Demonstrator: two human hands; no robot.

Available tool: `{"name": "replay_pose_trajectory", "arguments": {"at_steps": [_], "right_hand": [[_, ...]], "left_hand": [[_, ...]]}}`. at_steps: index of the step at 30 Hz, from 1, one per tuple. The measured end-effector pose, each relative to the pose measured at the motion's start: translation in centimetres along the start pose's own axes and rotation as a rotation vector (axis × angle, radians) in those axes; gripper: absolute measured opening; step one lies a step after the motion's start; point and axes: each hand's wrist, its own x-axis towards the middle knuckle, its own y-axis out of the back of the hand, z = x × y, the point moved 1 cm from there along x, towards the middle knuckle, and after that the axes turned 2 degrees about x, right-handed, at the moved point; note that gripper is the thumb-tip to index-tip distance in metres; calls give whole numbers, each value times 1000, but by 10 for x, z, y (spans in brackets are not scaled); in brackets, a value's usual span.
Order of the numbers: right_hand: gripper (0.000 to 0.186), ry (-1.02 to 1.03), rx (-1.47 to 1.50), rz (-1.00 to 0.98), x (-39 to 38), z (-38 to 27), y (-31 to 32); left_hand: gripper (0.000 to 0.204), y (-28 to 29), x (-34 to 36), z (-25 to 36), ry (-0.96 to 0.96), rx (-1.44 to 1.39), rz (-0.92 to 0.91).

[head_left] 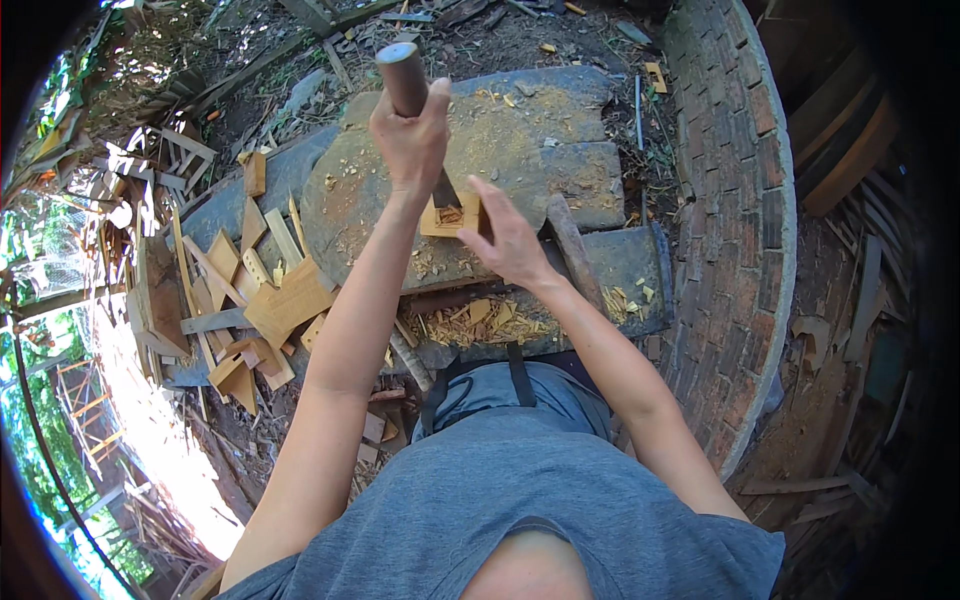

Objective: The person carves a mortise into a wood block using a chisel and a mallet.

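My left hand (408,145) grips a dark cylindrical tool (404,80) with a pale round top; its darker flat lower part (443,192) comes down onto a small yellowish wooden block (437,223), where a rough splintered recess shows. At the right side of this block is my right hand (505,240), thumb near the front face and fingers reaching up along its side, holding it. The block sits on a worn grey work surface (370,200) strewn with shavings and sawdust.
A thick stick (570,250) lies just right of the block. Offcuts (285,310) are piled at left, more chips (480,318) below the block. A brick wall (740,250) runs down the right; scrap wood (140,180) litters the ground beyond.
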Motion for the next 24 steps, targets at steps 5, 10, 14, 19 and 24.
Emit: {"name": "replay_pose_trajectory", "arguments": {"at_steps": [5,10,14,19,24], "right_hand": [[56,-227,-135,363,-40,24,26],[58,-494,-420,471,-108,107,29],[69,-786,-574,103,-152,135,26],[69,-980,-558,-125,-148,143,37],[70,-995,-388,-213,-155,141,50]], "left_hand": [[21,-2,-7,5,-5,-14,2],[21,0,-12,7,-39,-26,-37],[26,-8,-21,21,28,-37,-65],[26,-12,-24,29,-118,40,-74],[25,-6,-19,17,-15,-48,-17]]}}
